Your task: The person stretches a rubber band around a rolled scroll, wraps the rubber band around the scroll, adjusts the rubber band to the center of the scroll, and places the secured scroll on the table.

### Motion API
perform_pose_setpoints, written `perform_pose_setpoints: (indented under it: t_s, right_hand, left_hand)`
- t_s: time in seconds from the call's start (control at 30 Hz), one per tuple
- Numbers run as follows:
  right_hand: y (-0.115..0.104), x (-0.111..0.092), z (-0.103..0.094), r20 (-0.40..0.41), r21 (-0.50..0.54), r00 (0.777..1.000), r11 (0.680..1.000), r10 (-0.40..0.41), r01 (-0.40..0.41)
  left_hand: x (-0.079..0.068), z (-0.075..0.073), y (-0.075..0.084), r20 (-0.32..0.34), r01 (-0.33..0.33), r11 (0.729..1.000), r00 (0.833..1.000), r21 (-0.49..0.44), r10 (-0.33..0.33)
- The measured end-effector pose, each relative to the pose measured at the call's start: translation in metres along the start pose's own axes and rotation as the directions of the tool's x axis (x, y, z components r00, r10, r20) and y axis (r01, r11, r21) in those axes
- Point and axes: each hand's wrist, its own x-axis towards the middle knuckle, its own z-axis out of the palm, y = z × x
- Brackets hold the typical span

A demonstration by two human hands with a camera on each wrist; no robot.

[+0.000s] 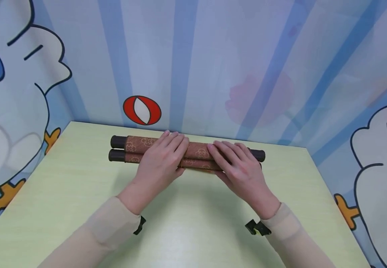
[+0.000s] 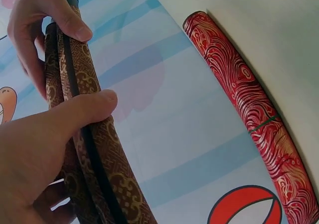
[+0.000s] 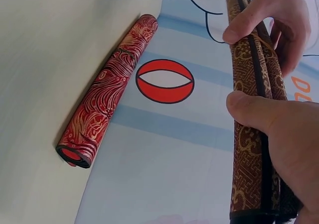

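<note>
A brown hanging scroll [image 1: 198, 150] with a gold pattern and black end knobs is rolled from both ends into two parallel rolls. It lies crosswise in the head view, above the far part of the table. My left hand [image 1: 163, 156] grips it left of the middle, fingers over the top and thumb on the near side. Toward the right end, my right hand [image 1: 242, 167] holds it the same way. A dark strip runs along the scroll [image 2: 117, 169] in the left wrist view. Both wrist views show each thumb pressing on it.
A red roll [image 3: 107, 89] with a swirling gold pattern lies on the table along the back wall, hidden behind the scroll in the head view. The pale table [image 1: 193, 230] ends at a blue striped cloth backdrop [image 1: 207, 67] with cartoon figures on both sides.
</note>
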Motion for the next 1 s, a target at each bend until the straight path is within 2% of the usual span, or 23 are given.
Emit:
perform_pose_setpoints:
  t_s: [0.17,0.43,0.57,0.77,1.0]
  right_hand:
    - [0.000,-0.001,0.001,0.008,-0.001,1.000,1.000,0.002,-0.002]
    - [0.005,-0.004,-0.001,0.004,0.007,1.000,1.000,0.003,-0.003]
    - [0.003,-0.004,-0.002,-0.011,0.009,1.000,1.000,-0.001,0.001]
    - [-0.002,0.000,-0.002,-0.039,0.016,0.999,1.000,0.001,0.000]
    - [-0.001,0.001,0.001,-0.036,0.012,0.999,1.000,-0.004,0.004]
  left_hand:
    - [-0.002,0.000,0.001,0.015,0.005,1.000,1.000,0.008,-0.005]
    - [-0.010,-0.005,-0.012,0.004,0.017,1.000,1.000,0.018,-0.017]
    - [-0.005,-0.003,-0.008,-0.013,-0.012,1.000,1.000,-0.003,0.012]
    - [-0.001,-0.002,-0.003,-0.037,-0.006,1.000,0.999,-0.014,0.005]
    - [0.002,-0.002,0.004,-0.052,-0.054,0.998,0.997,0.019,0.055]
